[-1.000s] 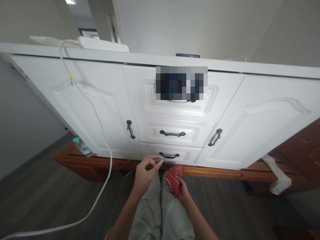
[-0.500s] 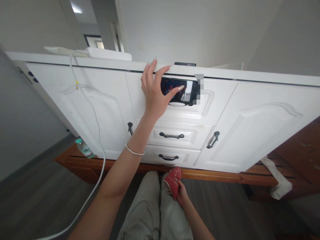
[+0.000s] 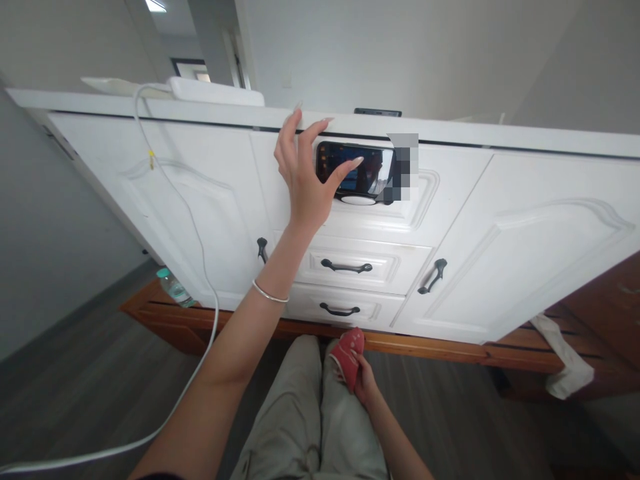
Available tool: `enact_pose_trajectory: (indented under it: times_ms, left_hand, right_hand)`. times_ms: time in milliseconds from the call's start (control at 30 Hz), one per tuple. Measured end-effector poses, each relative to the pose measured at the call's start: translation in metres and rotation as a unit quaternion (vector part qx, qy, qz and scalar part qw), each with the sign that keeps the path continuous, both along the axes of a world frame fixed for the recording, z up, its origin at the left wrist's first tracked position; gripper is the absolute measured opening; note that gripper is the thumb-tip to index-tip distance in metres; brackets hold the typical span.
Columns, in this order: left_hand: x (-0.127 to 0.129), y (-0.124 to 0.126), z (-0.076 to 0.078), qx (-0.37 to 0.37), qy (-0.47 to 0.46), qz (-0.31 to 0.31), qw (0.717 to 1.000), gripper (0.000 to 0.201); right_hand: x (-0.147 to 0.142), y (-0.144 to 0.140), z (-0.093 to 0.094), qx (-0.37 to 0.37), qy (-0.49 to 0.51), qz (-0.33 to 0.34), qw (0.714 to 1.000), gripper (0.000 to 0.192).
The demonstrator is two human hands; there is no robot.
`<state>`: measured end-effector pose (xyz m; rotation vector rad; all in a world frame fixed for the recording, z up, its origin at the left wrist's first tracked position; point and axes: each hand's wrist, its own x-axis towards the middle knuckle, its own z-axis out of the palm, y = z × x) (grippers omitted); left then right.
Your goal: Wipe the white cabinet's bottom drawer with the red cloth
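Observation:
My left hand [image 3: 307, 177] is raised with fingers spread in front of the white cabinet [image 3: 545, 267], near its top edge. Its thumb lies across the screen of a dark smartphone [image 3: 370, 170], which appears sideways before the top drawer; whether it presses the glass I cannot tell. A white rounded piece [image 3: 357, 200] shows under the phone, whose right end is pixelated. Low down by my knee, my right hand [image 3: 365, 381] grips a red patterned cloth item [image 3: 346, 353] with a pale edge. Its exact kind is unclear.
On the cabinet top lie a white power strip [image 3: 215, 92] and a dark flat device [image 3: 377, 112]. A white cable [image 3: 203, 247] hangs down at the left. A water bottle [image 3: 175, 290] and a white cloth [image 3: 565, 360] are on the wooden bench [image 3: 430, 348] below.
The view has shifted slightly. My left hand's thumb has moved a little left and up in the picture, still over the phone's screen. My right hand keeps its hold on the red cloth item.

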<state>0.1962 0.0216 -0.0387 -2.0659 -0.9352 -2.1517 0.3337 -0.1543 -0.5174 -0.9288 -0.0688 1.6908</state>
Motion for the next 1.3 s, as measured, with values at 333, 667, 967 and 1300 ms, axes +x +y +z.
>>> enact_pose_trajectory:
  times_ms: [333, 667, 967, 1300]
  left_hand:
    - [0.012, 0.013, -0.009, 0.018, 0.002, 0.016, 1.000, 0.037]
    - [0.022, 0.014, -0.007, -0.002, -0.011, -0.006, 1.000, 0.052]
    - [-0.008, 0.022, -0.036, 0.055, -0.055, 0.036, 0.996, 0.048]
    - [-0.006, 0.023, -0.039, 0.007, 0.013, 0.070, 0.997, 0.064]
  right_hand:
    - [0.000, 0.000, -0.005, -0.011, 0.011, -0.002, 1.000, 0.036]
    - [0.000, 0.000, -0.006, -0.021, 0.008, 0.002, 1.000, 0.039]
    - [0.001, 0.001, -0.009, -0.023, 0.030, 0.001, 0.999, 0.039]
    - [0.002, 0.000, -0.018, -0.023, 0.039, -0.015, 0.999, 0.051]
